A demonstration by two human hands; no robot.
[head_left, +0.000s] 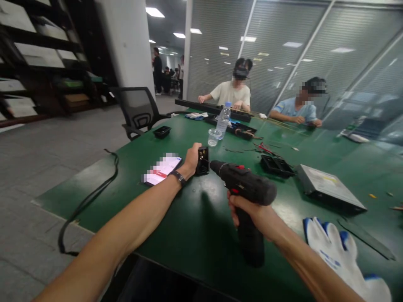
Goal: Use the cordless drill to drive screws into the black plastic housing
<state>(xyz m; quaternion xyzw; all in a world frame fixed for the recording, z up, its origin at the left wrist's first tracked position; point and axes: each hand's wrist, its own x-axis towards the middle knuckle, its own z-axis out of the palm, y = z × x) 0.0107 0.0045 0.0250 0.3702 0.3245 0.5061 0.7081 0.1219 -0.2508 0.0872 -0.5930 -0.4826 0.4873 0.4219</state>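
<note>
My right hand (248, 207) is wrapped round the grip of a black cordless drill (248, 182) with red details. The drill points left, its chuck close to a small black box (203, 161). That box is tilted up on the table, with my left hand (191, 159) closed on its left side. Small brass-coloured bits show inside the box. Whether the drill's bit touches anything in there I cannot tell. A lit phone (162, 170) lies just left of my left wrist.
On the green table (176, 226) are a plastic cup (213, 137), a water bottle (223, 121), black trays (277, 166), a metal-cased box (329, 186), a white-blue glove (340, 256) and a black strap (91, 197). Two people sit across. An office chair (138, 109) stands at left.
</note>
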